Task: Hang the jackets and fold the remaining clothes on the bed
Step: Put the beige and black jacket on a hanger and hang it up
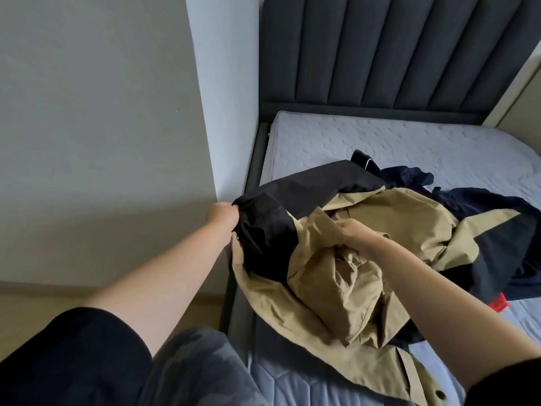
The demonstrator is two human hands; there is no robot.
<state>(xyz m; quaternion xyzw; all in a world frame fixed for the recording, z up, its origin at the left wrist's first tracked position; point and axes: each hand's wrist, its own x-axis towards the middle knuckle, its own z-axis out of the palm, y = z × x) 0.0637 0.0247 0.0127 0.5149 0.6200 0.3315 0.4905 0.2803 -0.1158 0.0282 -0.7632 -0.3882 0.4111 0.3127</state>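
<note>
The left hand grips a black edge of the tan-and-black jacket, its fingers curled tight into the cloth and held out toward the wall side. The right hand pinches a bunch of tan fabric near the jacket's middle, its fingers closed on it. Held at two separate spots like this, the garment is probably being spread to find its collar or shoulders, ready for a hanger. It is partly lifted, sagging below the fingers and trailing onto the bed. Beyond the right fingers, more dark clothes lie heaped on the bare quilted mattress, with a red tag at their near edge. A padded dark headboard stands far beyond both hands, and a pale wall runs to the left of the left fingers.
</note>
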